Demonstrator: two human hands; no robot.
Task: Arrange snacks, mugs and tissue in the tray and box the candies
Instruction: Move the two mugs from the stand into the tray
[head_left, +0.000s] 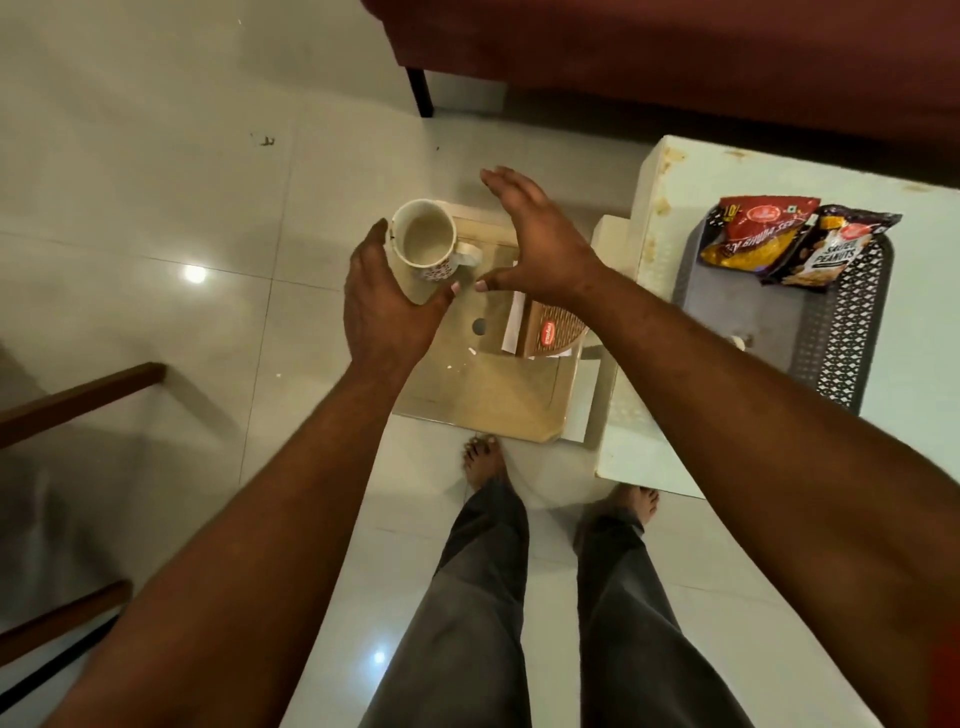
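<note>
A white mug (423, 244) with a red pattern stands at the far left corner of a beige plastic stool (498, 395). My left hand (387, 301) hovers open just left of the mug, fingers spread. Over the stool, right of the mug, my right hand (535, 239) is open too, partly covering a brown tissue box (550, 332). On the white table (670, 218) at the right lies a dark perforated tray (779, 322). Two snack packets rest at its far end: a red and yellow one (753, 234) and a dark peanut packet (826, 249).
A dark red sofa (675, 62) with a black leg stands behind. Wooden furniture edges (78, 400) jut in at the left. My bare feet (483, 462) stand on the white tiled floor just before the stool.
</note>
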